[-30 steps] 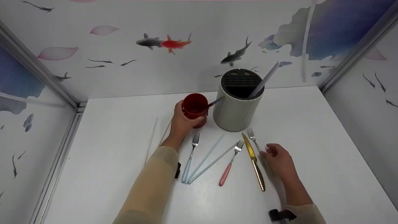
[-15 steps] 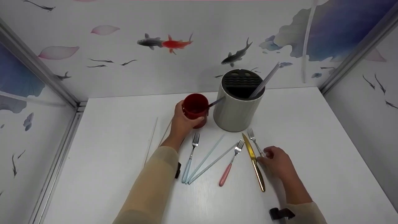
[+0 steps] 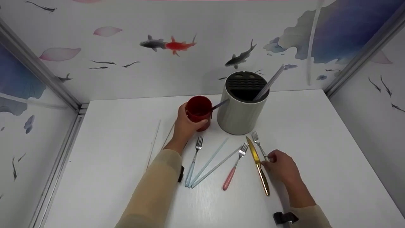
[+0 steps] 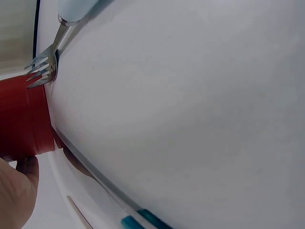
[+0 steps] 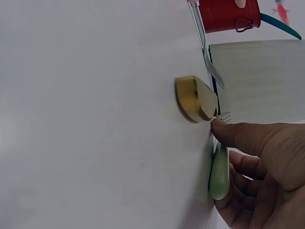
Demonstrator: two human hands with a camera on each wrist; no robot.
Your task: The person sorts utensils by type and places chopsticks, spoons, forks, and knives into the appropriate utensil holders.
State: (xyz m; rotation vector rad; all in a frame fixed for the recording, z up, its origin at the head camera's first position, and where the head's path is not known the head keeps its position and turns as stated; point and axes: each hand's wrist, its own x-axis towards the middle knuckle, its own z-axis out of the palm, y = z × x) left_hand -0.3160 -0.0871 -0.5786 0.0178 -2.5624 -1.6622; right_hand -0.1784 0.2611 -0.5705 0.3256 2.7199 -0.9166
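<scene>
In the head view my left hand point(image 3: 183, 129) grips a red cup point(image 3: 200, 107), thumb on the near side and fingers around the far left. My right hand point(image 3: 282, 167) pinches a fork point(image 3: 255, 138) near the neck; the fork lies on the table, tines toward the back. Its green handle point(image 5: 219, 174) shows in the right wrist view, with my thumb against the neck and other fingers curled behind. Just left of that hand lies a gold knife point(image 3: 261, 177). A pink-handled fork point(image 3: 229, 178) and a blue-handled fork point(image 3: 190, 172) lie further left.
A pale cylindrical holder point(image 3: 237, 117) with a black slotted top stands behind the forks, a clear stick point(image 3: 269, 83) leaning in it. Pale blue sticks point(image 3: 209, 161) lie mid-table. Thin sticks point(image 3: 153, 144) lie left of my left arm. White walls enclose the table's back and sides.
My right hand has shifted slightly toward the knife and the front, and its thumb and finger have closed on the fork. The left hand and cup have stayed put.
</scene>
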